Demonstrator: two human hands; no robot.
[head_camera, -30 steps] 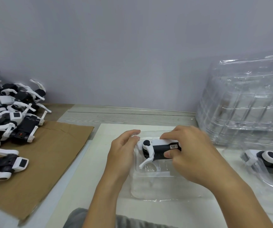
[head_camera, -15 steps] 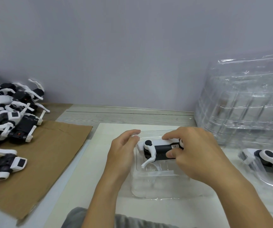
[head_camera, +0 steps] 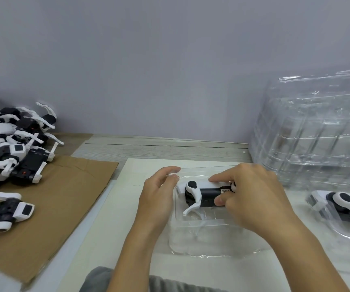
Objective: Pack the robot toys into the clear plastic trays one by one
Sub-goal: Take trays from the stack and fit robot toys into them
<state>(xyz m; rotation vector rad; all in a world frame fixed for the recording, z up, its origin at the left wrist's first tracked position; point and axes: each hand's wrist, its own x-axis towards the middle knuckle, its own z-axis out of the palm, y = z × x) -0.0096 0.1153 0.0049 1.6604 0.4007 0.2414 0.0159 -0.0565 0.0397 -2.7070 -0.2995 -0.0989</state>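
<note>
Right hand [head_camera: 252, 194] pinches the robot toy [head_camera: 203, 193] over the clear tray [head_camera: 212, 245]; left hand [head_camera: 159, 194], fingers relaxed, touches its left edge

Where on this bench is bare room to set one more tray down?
Free: the brown cardboard sheet between the heap of black-and-white robot toys and the left hand; also the grey wooden strip by the wall. Crowded: right side, under the stack of clear plastic trays.
</note>
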